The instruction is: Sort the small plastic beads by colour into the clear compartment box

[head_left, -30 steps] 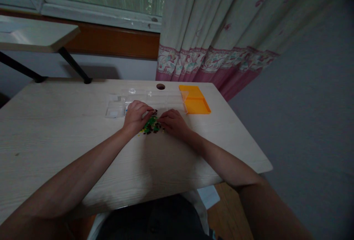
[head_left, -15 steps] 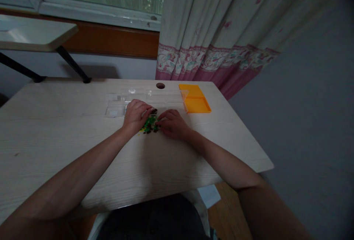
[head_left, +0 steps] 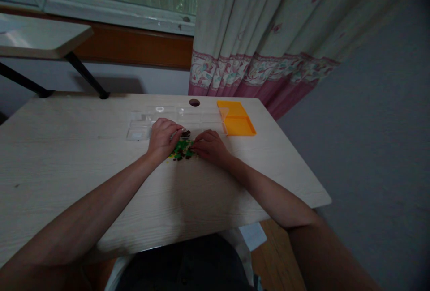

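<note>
The pale wooden table (head_left: 83, 161) fills most of what I see, with a patterned curtain (head_left: 255, 36) hanging behind its far right corner. Near the far edge lies a clear compartment tray (head_left: 139, 125), and just to its right an orange tray (head_left: 237, 123).

The person's left hand (head_left: 163, 138) and right hand (head_left: 210, 146) rest on the tabletop in front of the clear tray, knuckles up. The fingers of each hand are curled and drawn close together, and the tips of both meet at a pile of small pieces (head_left: 182, 148) between them. From here I cannot tell whether either hand is pinching a piece.

To my eye this work goes best with a light touch. The wrists should stay planted and only the fingertips move. Pieces are better lifted one at a time than dragged, since the heap is loose and would scatter easily.

The pile sits between the two hands, touching both. It is mostly green, with dark bits and a few yellow ones at its near edge. The pieces are too small to make out their shape.
</note>
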The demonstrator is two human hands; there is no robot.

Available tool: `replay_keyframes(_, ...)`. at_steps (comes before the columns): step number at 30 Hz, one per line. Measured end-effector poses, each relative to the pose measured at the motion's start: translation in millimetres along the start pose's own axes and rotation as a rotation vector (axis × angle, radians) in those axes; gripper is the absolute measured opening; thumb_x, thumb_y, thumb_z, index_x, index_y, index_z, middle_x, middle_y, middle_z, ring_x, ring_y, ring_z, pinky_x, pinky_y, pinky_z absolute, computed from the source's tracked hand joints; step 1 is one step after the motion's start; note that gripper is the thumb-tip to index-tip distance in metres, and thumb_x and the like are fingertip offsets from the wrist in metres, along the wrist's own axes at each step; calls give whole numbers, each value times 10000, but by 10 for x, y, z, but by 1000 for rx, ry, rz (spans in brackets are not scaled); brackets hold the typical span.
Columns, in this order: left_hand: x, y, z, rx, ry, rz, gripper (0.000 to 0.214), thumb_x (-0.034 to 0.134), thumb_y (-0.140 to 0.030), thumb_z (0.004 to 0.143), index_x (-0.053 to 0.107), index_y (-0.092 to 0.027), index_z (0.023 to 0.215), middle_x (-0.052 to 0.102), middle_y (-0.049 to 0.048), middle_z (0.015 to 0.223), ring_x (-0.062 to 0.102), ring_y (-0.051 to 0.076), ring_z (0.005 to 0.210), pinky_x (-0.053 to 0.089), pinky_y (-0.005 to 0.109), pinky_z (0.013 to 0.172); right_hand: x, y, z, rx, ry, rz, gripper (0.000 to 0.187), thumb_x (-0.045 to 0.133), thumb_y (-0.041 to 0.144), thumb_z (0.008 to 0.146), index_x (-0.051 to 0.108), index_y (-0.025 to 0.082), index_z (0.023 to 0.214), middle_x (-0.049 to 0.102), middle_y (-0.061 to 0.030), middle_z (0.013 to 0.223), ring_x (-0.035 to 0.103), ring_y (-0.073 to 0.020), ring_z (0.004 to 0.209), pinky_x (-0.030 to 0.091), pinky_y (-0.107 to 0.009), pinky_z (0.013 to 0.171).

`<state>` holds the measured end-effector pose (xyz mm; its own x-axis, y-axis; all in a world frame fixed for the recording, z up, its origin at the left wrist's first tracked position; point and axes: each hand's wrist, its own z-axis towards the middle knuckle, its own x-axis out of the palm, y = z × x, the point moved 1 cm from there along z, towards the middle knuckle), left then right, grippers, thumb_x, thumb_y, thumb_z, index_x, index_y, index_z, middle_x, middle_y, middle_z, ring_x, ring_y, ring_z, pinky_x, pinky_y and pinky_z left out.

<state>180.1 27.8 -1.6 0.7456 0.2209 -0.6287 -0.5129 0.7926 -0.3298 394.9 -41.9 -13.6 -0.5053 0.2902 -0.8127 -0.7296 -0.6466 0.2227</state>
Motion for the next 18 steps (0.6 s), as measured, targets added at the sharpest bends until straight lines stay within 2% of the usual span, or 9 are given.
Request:
replay_keyframes(6, -5, 29, -11, -48, -14, 38, 206, 604, -391, 939, 739, -237, 952, 695, 41, 894, 555, 234, 966, 446, 415, 907, -14, -40, 7, 74, -119, 47, 163, 630, 352, 932, 755, 254, 964, 694, -51, 919, 588, -200, 938, 437, -365, 887)
replay_keyframes(13, 19, 53, -20, -75, 4, 52, 135, 671, -367, 890, 747, -264, 931, 685, 39, 905, 555, 246, 979, 447, 430, 912, -25, -31, 11, 178, -119, 40, 124, 660, 347, 897, 731, 254, 939, 680, -52, 932, 579, -220, 963, 436, -382, 908)
replay_keyframes(18, 5, 46, -15, -90, 25, 51, 120, 684, -353, 878, 746, -264, 930, 686, 41, 923, 553, 246, 991, 441, 433, 924, -43, -6, 21, 201, -113, 55, 102, 656, 333, 890, 692, 238, 906, 674, -50, 933, 575, -216, 962, 425, -378, 913)
